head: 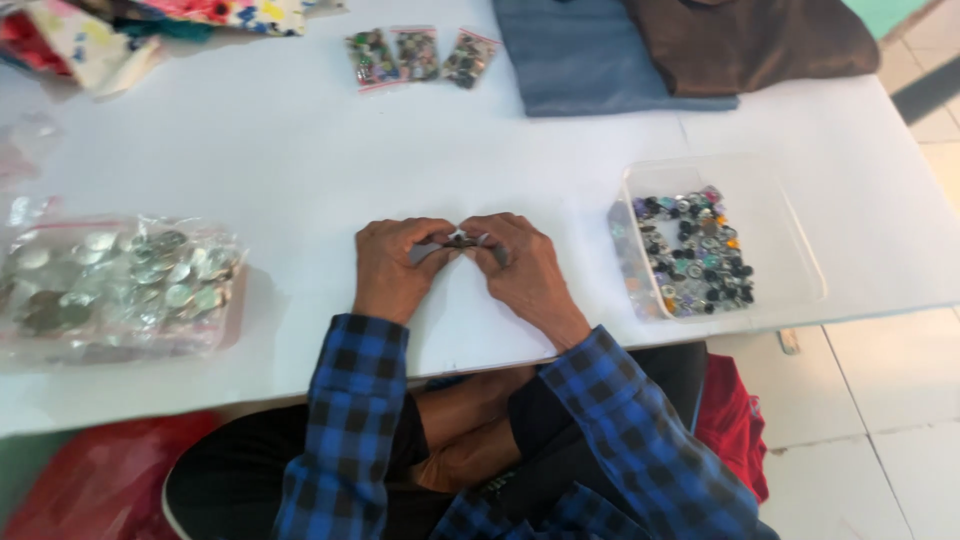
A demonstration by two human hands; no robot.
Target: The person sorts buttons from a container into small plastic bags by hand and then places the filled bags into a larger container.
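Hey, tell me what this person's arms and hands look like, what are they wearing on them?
Both arms wear long sleeves of a blue and black checked shirt, left sleeve and right sleeve, each ending at the wrist. The left hand and right hand are bare: no gloves, and no rings or watch that I can make out.

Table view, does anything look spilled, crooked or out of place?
Nothing stands out. The buttons stay inside the clear tray and the plastic bag; three small packets lie in a row, and both hands pinch one small piece.
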